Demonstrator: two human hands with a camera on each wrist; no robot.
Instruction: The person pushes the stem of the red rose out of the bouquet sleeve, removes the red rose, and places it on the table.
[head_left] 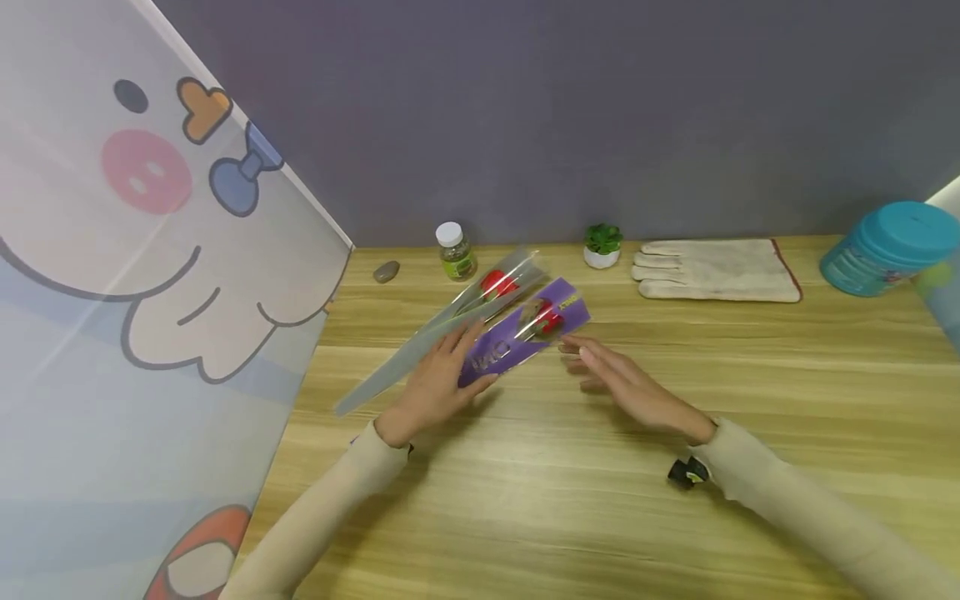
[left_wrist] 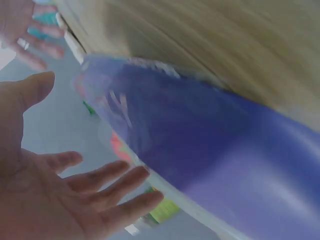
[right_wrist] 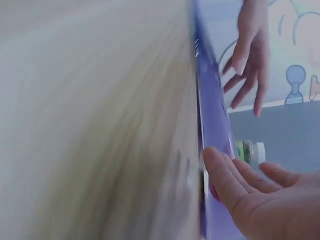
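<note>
In the head view, a dark grey panel (head_left: 525, 108) spans the top of the frame. A wood-grain table (head_left: 570, 500) occupies the centre and lower right. A cartoon-printed panel (head_left: 60, 350) covers the left side.

A red rose in a long clear sleeve (head_left: 431, 332) lies diagonally left of centre, its narrow end toward the lower left and its bloom toward the upper right. A red rose in a purple sleeve (head_left: 517, 333) lies alongside it at the centre of the frame, on a similar diagonal; yellow lettering marks its upper right end.

The left hand (head_left: 435, 385), left of centre, is positioned over the lower ends of both sleeves with fingers extended and thumb spread; it has hold of nothing. The right hand (head_left: 637, 392), right of centre, is beside the purple sleeve's right end with fingers extended and its grasp empty. Whether either hand touches a sleeve cannot be determined.

A off-white work glove (head_left: 716, 269) lies flat at upper right. A blue lidded tub (head_left: 888, 247) stands at the far right. A white-capped bottle (head_left: 456, 250) stands above the clear sleeve, a potted succulent (head_left: 602, 244) left of the glove, and a grey stone (head_left: 386, 272) left of the bottle.
</note>
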